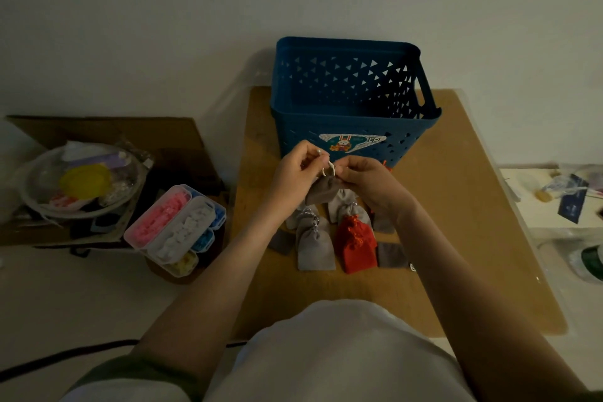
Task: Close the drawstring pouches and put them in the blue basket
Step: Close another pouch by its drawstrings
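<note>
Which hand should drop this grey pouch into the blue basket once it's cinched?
Probably the right hand: it seems to pinch the grey pouch at its neck, directly before the blue basket; the left hand holds the cord.

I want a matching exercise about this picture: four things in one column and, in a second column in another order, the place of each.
1. blue basket
2. red pouch
3. grey pouch being closed
4. box of pink pieces

a. between left hand and right hand
b. beside the brown table, to its left
c. far end of the table
d. on the table, among grey pouches

Pairs: 1-c, 2-d, 3-a, 4-b
</note>
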Demonstrator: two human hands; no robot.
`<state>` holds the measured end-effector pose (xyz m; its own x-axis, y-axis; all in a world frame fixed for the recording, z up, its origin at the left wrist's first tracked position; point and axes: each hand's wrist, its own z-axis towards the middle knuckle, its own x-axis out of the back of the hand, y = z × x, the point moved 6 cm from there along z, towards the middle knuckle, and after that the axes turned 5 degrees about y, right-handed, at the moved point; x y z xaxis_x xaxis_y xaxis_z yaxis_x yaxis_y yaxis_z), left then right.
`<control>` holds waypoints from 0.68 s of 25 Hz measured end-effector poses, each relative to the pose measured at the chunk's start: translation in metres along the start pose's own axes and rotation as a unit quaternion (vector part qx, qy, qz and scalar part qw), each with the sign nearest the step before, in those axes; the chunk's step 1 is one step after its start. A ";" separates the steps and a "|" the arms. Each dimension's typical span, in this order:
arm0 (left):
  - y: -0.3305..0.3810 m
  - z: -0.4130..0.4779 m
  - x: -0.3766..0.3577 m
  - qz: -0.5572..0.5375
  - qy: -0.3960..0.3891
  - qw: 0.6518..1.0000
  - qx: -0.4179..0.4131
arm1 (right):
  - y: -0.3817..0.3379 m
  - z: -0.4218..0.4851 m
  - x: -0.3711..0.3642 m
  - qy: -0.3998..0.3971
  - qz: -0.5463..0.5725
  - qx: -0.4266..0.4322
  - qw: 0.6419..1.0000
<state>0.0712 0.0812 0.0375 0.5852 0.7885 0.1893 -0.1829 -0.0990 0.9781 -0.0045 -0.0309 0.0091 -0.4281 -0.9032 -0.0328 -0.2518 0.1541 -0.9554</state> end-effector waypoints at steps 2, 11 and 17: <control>-0.003 0.000 0.006 -0.029 0.042 0.998 0.023 | 0.000 0.000 0.009 0.037 -0.039 0.002 0.999; -0.027 -0.003 0.000 0.030 0.004 0.989 0.142 | 0.000 -0.008 0.034 0.109 -0.082 0.001 0.991; -0.009 -0.006 -0.013 -0.047 -0.033 0.992 0.116 | -0.018 -0.010 -0.001 0.005 -0.065 0.063 0.996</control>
<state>0.0607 0.0752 0.0256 0.6433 0.7598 0.0943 0.0572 -0.1706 0.9837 -0.0085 -0.0285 0.0293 -0.4072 -0.9084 0.0951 -0.1955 -0.0150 -0.9806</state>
